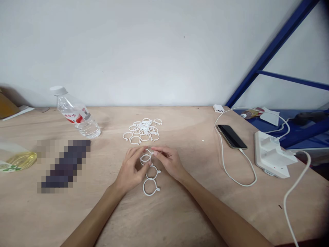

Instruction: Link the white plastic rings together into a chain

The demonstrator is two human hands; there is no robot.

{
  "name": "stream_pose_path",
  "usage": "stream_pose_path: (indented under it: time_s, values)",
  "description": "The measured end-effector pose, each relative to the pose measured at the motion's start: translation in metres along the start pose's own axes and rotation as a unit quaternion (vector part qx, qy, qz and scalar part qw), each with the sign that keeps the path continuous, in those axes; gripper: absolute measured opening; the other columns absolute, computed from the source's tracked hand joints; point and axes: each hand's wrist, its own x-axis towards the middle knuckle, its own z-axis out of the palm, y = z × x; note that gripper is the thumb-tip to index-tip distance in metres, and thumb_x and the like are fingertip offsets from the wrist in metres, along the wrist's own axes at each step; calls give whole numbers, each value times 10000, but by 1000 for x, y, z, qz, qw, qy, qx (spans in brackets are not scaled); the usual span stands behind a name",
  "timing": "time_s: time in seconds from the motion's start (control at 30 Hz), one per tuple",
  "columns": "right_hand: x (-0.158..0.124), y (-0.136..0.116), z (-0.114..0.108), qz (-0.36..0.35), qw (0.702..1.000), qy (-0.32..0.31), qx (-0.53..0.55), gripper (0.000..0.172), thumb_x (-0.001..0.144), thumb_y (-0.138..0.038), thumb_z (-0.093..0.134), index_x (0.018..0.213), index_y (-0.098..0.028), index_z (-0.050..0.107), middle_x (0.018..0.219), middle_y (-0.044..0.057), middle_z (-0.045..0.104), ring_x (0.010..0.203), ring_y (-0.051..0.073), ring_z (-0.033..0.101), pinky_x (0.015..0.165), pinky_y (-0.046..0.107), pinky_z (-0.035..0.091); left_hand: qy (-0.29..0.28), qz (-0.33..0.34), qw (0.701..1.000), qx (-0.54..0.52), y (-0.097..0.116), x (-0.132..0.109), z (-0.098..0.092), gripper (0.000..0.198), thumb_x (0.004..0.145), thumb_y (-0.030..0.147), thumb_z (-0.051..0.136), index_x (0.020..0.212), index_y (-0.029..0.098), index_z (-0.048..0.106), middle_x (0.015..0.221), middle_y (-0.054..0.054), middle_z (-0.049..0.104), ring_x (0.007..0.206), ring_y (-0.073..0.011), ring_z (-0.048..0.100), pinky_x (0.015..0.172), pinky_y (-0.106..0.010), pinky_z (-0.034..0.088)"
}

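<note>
Watching remotely, I've got a wooden table, left hand curled, right hand nearly pinched, ring pile just beyond. Upper white rings sit between the hands; can't tell if either's clamped on them. One stray left-thumb nudge could skew the lower rings.
</note>
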Motion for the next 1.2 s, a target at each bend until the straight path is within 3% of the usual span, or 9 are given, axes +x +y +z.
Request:
stream_pose_path:
  time_s: [0.07, 0.17, 0.27, 0.33, 0.43, 0.6, 0.8, 0.93, 1.2]
  values:
    - [0, -1, 1, -11, 999, -1, -36, 159, 811, -218, 621, 898, -226, 754, 861, 46, 738, 756, 175, 629, 673, 299, 488, -5, 0, 1000, 18, -3, 1, -3, 376, 843, 339, 567, 1205, 243, 585, 1153, -77, 603, 1088, -246, 512, 957, -423, 424]
    - [0, -2, 3, -51, 993, -42, -96, 133, 786, -167, 636, 789, -213, 761, 694, 25, 717, 657, 160, 595, 687, 313, 474, 37, -21, 996, 78, -14, 4, -9, 279, 893, 342, 474, 1069, 250, 670, 1156, -74, 588, 1070, -247, 498, 980, -458, 389]
    - [-1, -2, 5, -81, 986, -74, -122, 140, 776, -128, 641, 771, -208, 756, 681, 13, 724, 627, 146, 587, 758, 328, 463, 67, -73, 979, 177, -26, 8, -12, 344, 889, 322, 454, 1180, 237, 617, 1235, -97, 543, 1113, -283, 452, 994, -513, 352]
    - [-2, -2, 6, -75, 987, -66, -123, 150, 775, -115, 638, 806, -205, 754, 734, 22, 740, 663, 150, 598, 753, 318, 464, 47, -106, 968, 223, -32, 10, -12, 382, 881, 310, 451, 1236, 243, 577, 1275, -100, 517, 1135, -310, 417, 979, -537, 349]
    - [-2, -2, 6, -59, 989, -53, -125, 149, 768, -122, 651, 835, -207, 753, 751, 31, 739, 706, 163, 597, 703, 299, 470, 12, -108, 963, 245, -34, 10, -10, 311, 878, 297, 453, 1130, 274, 634, 1257, -84, 518, 1120, -317, 405, 955, -547, 353]
    - [-2, -2, 5, -46, 990, -36, -129, 164, 775, -107, 627, 843, -198, 745, 741, 31, 714, 720, 167, 598, 696, 296, 478, 6, -50, 971, 234, -34, 7, -7, 209, 886, 299, 455, 931, 231, 647, 1153, -113, 517, 1129, -300, 417, 949, -539, 356]
    - [-1, 2, 7, -111, 971, -25, -209, 193, 789, -117, 629, 940, -188, 726, 941, 74, 681, 941, 205, 555, 893, 377, 438, -27, 4, 982, 184, -38, 7, -5, 200, 914, 277, 392, 919, 187, 570, 1218, -129, 519, 1169, -283, 420, 983, -507, 362]
    - [-3, 5, 7, -157, 959, -90, -219, 166, 802, -118, 633, 872, -218, 746, 974, 61, 671, 974, 194, 534, 914, 376, 417, -45, -10, 994, 97, -35, 9, -6, 196, 932, 278, 348, 953, 190, 521, 1157, -110, 580, 1132, -243, 489, 982, -463, 396]
    - [-4, 1, 7, -146, 955, -118, -228, 173, 795, -116, 645, 853, -247, 742, 949, 16, 714, 962, 188, 550, 922, 385, 361, -65, -30, 996, 51, -31, 10, -9, 193, 936, 330, 351, 942, 200, 493, 1184, -126, 575, 1186, -244, 482, 1003, -464, 385]
